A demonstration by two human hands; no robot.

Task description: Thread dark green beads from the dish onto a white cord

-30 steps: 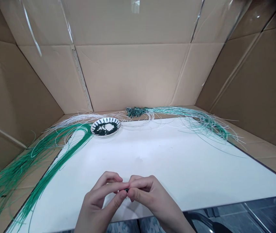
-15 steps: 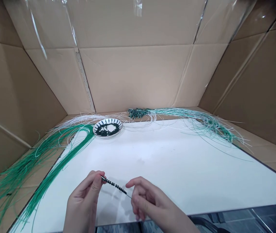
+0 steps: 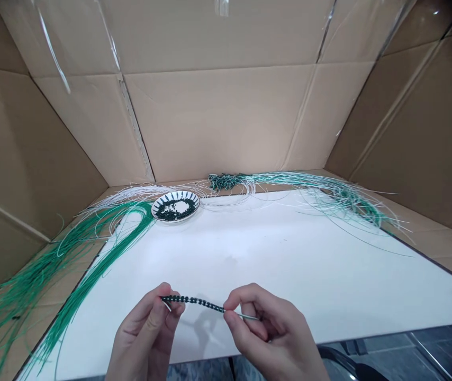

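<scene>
My left hand (image 3: 146, 333) pinches the left end of a short green wire strung with dark green beads (image 3: 192, 301). My right hand (image 3: 268, 330) pinches the same beaded wire at its right end, where a bare stretch of wire sticks out past the fingers. Both hands hover just above the near edge of the white board (image 3: 289, 264). The beaded wire spans the gap between them, nearly level.
A small patterned dish of dark green beads (image 3: 175, 205) sits at the board's far left. Bundles of green and white wires (image 3: 71, 259) lie at the left, and more wires with beaded ends (image 3: 321, 196) at the back right. Cardboard walls (image 3: 218, 121) enclose the space.
The hands were pressed together a second ago; they have drawn apart, and the beaded wire now stretches between them. The right hand has closed on its right end.
</scene>
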